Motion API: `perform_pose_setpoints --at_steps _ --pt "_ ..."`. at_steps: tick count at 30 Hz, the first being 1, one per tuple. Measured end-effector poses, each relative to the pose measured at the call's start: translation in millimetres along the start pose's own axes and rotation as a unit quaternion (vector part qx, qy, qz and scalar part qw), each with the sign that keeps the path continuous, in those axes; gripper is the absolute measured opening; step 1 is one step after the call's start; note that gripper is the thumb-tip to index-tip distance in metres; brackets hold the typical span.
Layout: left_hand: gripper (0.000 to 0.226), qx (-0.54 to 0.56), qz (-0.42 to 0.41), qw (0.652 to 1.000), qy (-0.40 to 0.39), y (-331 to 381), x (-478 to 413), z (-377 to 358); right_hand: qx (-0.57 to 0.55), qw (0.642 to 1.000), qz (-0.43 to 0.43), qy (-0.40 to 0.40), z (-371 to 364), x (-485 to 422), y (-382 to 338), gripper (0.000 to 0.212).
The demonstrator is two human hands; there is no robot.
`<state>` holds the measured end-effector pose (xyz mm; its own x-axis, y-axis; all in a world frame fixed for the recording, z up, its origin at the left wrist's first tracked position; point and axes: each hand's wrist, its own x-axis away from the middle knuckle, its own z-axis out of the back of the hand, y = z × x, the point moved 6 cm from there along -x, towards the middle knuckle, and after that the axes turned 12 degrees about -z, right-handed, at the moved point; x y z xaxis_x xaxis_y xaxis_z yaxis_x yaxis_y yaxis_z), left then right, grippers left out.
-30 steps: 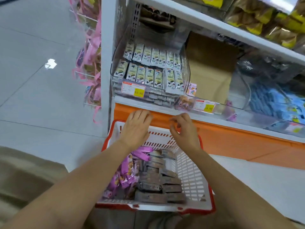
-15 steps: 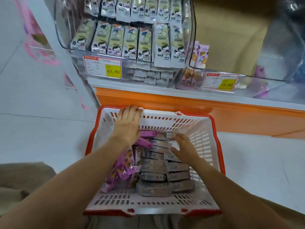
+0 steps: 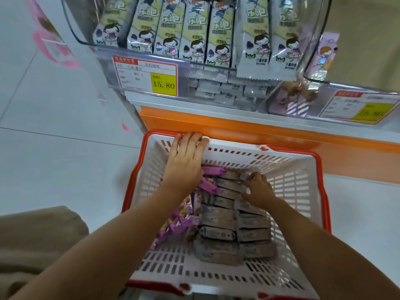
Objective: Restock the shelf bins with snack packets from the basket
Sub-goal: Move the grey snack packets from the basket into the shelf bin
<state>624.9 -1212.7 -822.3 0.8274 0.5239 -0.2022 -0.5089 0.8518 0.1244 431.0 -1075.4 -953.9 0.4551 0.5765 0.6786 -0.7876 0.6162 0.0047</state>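
A white basket with a red rim (image 3: 322,191) stands on the floor in front of the shelf. Inside it lie rows of grey snack packets (image 3: 218,217), with purple packets (image 3: 179,221) heaped on their left. My left hand (image 3: 186,161) lies against the basket's far wall, its fingertips at the rim. My right hand (image 3: 259,189) is down in the basket, with its fingers and thumb curled round the far end of the grey packets. Above, a clear shelf bin (image 3: 91,43) holds upright packets with a cartoon girl (image 3: 194,40).
A second clear bin (image 3: 320,81) to the right holds only a few purple packets. Price tags (image 3: 147,76) hang on the bin fronts. The orange shelf base (image 3: 238,126) runs just behind the basket. Pale floor tiles lie to the left. My beige-clad knee (image 3: 32,234) is at lower left.
My view has dropped and closed in on the basket. My right hand went from above the rim down onto the grey packets and curled round them. My left hand stayed at the far rim.
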Motion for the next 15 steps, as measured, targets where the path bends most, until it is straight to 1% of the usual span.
perform_pose_setpoints --at_steps 2,4,6,10,13,15 --pt "0.062 -0.002 -0.001 1.0 -0.007 0.6 0.6 -0.1 -0.004 1.0 -0.008 -0.027 -4.8 1.8 0.6 0.061" --pt "0.063 -0.004 -0.003 1.0 -0.015 0.6 0.9 0.1 -0.037 0.998 -0.006 -0.048 -8.3 5.1 0.1 0.064" --pt "0.065 -0.003 -0.002 1.0 -0.027 0.3 0.7 0.9 -0.059 0.997 -0.008 -0.048 -10.5 9.2 -0.3 0.064" --pt "0.071 0.001 -0.004 0.999 -0.049 -0.3 0.9 3.4 -0.087 0.995 -0.039 -0.011 -8.0 19.2 1.8 0.063" --pt "0.075 0.01 -0.006 0.998 -0.063 0.1 0.7 8.1 -0.157 0.986 -0.038 0.035 3.4 32.1 3.9 0.05" --pt "0.076 0.024 -0.007 0.997 -0.07 1.9 1.4 12.1 -0.233 0.969 -0.025 0.079 15.8 46.6 4.0 0.044"
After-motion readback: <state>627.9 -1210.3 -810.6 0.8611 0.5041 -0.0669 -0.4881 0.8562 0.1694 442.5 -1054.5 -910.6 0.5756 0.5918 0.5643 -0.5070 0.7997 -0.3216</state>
